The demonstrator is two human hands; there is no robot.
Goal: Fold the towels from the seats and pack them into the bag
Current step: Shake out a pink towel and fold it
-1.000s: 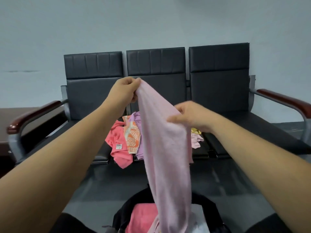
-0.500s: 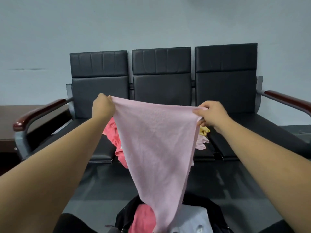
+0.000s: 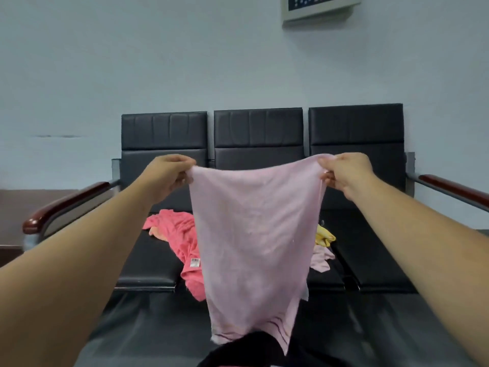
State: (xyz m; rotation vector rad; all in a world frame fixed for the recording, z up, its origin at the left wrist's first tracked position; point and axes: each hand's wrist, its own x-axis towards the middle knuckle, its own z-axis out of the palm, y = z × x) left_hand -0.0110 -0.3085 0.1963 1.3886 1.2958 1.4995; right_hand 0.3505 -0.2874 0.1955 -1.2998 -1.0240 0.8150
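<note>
Soft, matt pink cloth towel [image 3: 251,234], black seats [image 3: 258,133] of smooth leather-like padding, armrests [image 3: 68,205] of glossy dark wood on grey metal.

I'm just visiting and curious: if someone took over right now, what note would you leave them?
Left hand and right hand each pinch a top corner of the pink towel, spread, its lower edge by the bag.
Red towel and yellow towel lie crumpled on the seats.
Done: this towel lifted and spread. Bag's contents hidden.
Left: fold and pack it, then the others.
</note>
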